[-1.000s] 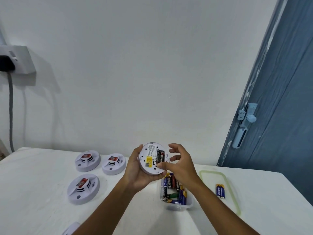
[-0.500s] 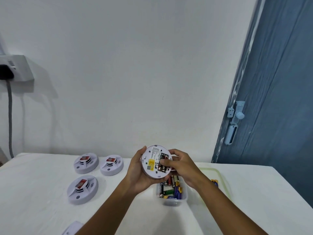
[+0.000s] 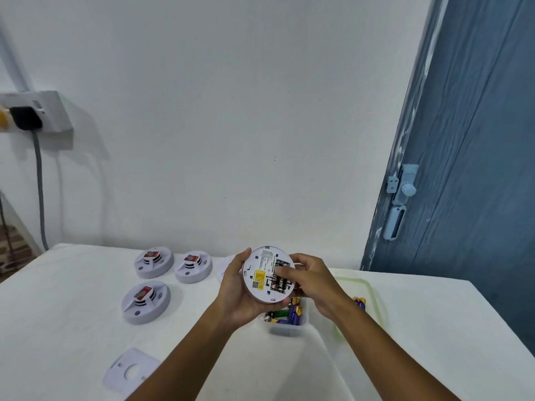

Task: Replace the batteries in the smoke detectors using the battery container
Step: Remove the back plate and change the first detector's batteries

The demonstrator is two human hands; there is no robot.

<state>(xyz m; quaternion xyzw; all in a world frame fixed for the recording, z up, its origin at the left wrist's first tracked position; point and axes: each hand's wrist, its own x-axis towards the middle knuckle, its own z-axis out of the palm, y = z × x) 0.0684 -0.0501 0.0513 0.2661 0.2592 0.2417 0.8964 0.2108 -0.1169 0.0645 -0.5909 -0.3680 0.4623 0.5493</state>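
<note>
My left hand [image 3: 236,287] grips a round white smoke detector [image 3: 262,277] from its left side, its back with a yellow label turned up toward me. Black batteries [image 3: 279,280] sit in its open compartment. My right hand [image 3: 311,280] wraps the detector's right edge, and its thumb presses on the batteries. Right below the detector stands a clear battery container [image 3: 286,319] holding several mixed batteries. Two blue batteries [image 3: 359,301] lie on the container's pale green lid [image 3: 367,287] to the right.
Three more smoke detectors [image 3: 154,261] [image 3: 193,266] [image 3: 145,301] sit on the white table [image 3: 72,314] at the left. A white mounting plate [image 3: 130,370] lies near the front edge. A blue door [image 3: 463,169] stands at the right, a wall socket [image 3: 34,114] at the left.
My right hand closed in from open fingers above the detector onto its right edge, thumb going down on the batteries. The camera view shifted; the detector stayed in my left hand.
</note>
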